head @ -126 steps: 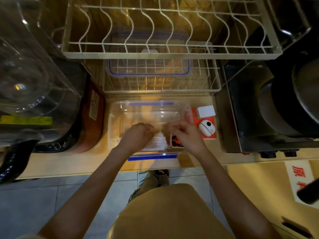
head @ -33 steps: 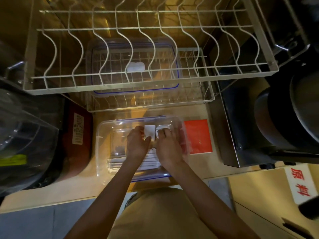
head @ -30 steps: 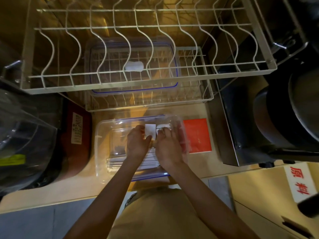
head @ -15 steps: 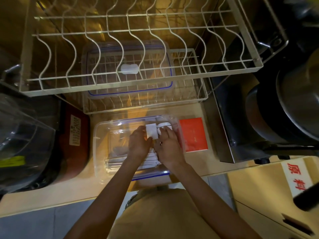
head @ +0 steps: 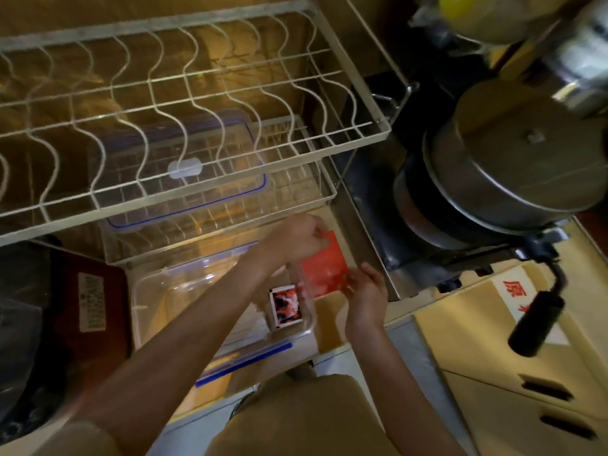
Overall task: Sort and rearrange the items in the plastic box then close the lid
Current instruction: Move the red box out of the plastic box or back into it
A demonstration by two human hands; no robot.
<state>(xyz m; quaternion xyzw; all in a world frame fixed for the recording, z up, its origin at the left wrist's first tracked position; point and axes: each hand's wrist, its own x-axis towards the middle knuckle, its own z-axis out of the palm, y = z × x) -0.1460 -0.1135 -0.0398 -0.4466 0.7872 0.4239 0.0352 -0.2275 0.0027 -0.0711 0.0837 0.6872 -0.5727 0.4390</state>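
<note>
A clear plastic box [head: 144, 291] with a blue latch [head: 243, 360] stands on the counter in front of me. A small red, black and white pack [head: 285, 306] lies against its right wall, beside pale flat items. A red card [head: 325, 268] lies on the counter just right of the box. My left hand [head: 296, 238] reaches across the box and grips the card's far left corner with curled fingers. At the card's near right corner my right hand [head: 365, 287] pinches the edge. The box's lid [head: 184, 169], clear with a blue seal, rests in the lower wire rack.
A two-tier white wire dish rack [head: 204, 153] overhangs the back of the box. Right of the card stands a metal stove wall [head: 371, 258], with a lidded steel pot [head: 513, 166] and a black handle [head: 536, 327]. A dark red appliance [head: 88, 301] sits to the left, and a cardboard carton [head: 513, 357] at lower right.
Both hands have left the white items inside the box and moved right onto the red card. The red, black and white pack now shows uncovered in the box.
</note>
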